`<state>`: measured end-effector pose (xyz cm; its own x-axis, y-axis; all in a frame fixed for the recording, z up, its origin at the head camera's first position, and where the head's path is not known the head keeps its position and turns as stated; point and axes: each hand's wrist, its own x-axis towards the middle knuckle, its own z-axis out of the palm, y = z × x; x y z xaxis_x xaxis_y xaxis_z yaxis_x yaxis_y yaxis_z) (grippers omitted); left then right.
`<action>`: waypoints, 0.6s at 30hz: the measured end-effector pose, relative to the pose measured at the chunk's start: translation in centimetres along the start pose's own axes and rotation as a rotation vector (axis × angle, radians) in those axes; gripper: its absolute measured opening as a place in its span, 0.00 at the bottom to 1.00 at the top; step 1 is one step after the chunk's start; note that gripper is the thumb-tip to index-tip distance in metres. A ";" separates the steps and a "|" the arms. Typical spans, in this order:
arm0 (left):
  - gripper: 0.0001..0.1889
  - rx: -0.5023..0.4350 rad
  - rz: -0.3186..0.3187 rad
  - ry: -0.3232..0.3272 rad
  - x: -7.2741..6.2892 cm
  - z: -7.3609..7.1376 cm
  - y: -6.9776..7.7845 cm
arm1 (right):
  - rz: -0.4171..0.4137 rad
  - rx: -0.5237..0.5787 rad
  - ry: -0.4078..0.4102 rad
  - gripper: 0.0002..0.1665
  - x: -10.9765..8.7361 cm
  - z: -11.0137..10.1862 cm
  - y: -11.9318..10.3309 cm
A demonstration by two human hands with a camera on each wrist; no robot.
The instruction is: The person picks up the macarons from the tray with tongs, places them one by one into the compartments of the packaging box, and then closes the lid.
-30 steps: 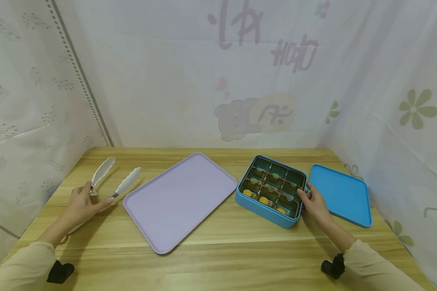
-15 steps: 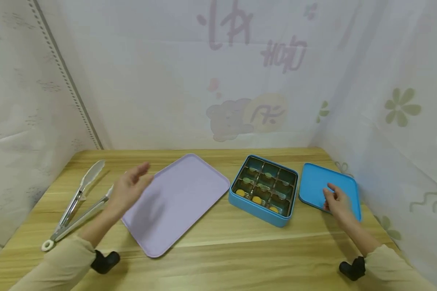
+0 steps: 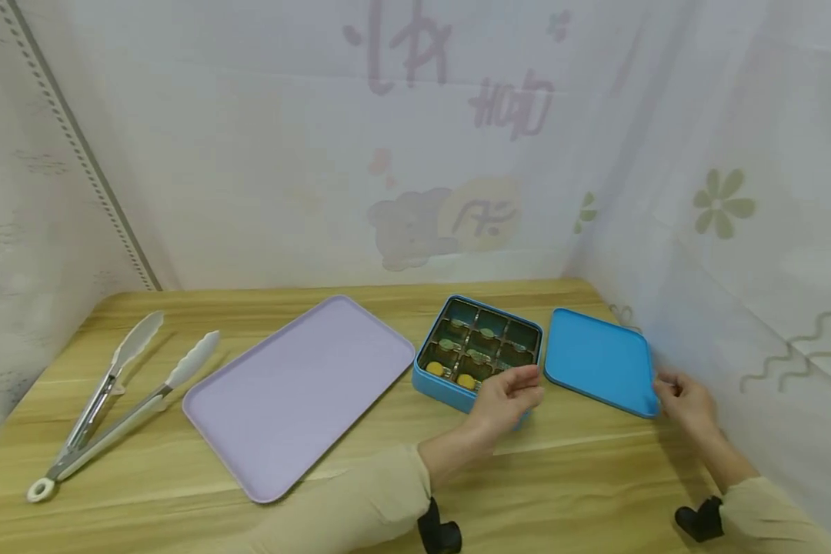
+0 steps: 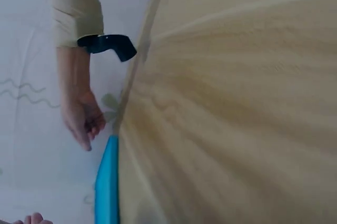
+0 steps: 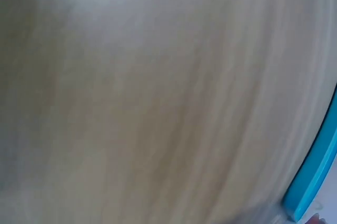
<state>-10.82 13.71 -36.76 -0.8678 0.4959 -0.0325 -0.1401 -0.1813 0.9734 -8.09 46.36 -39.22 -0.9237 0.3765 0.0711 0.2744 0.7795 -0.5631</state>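
Observation:
My left hand (image 3: 502, 404) is over the front right corner of a blue box (image 3: 446, 391), its fingers loosely bent around nothing. Inside the box, a dark divided insert has several compartments, with small yellow round pieces (image 3: 466, 382) in the front row. The left hand hides that row's right end. To the right lies a flat blue square lid (image 3: 599, 358). My right hand (image 3: 691, 404) is at the lid's right edge, fingertips overlapping it in the head view. In the left wrist view, the loosely curled right hand (image 4: 83, 116) appears just off the lid's end (image 4: 108, 182).
A lilac rectangular tray (image 3: 301, 400) lies left of the box. Spread tongs (image 3: 104, 423) with pale scalloped tips lie at the far left. Printed cloth walls (image 3: 284, 154) border the wooden table (image 3: 568, 492) behind and at both sides.
My left hand has let go of the tongs and swung right across the tray to the box. My right hand has left the box's side and moved right to the lid's far edge.

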 end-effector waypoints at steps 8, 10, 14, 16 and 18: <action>0.26 0.011 -0.107 0.111 1.9 5.0 -2.9 | 0.000 -0.071 -0.006 0.23 0.4 0.1 2.0; 0.28 0.027 -0.115 0.108 2.2 6.0 -3.1 | 0.009 -0.062 -0.033 0.24 0.4 0.1 2.3; 0.31 0.088 -0.130 0.128 3.0 7.2 -3.7 | 0.038 -0.058 -0.089 0.27 0.5 0.2 2.5; 0.32 0.136 -0.135 0.150 3.7 7.4 -4.1 | 0.057 -0.054 -0.113 0.28 0.6 0.3 2.6; 0.33 0.179 -0.140 0.169 4.4 7.5 -4.5 | 0.072 -0.034 -0.132 0.28 0.6 0.6 2.6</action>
<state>-10.40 23.11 -39.59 -0.9153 0.3538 -0.1923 -0.1910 0.0388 0.9808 -8.04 48.36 -41.13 -0.9277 0.3650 -0.0783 0.3482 0.7702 -0.5343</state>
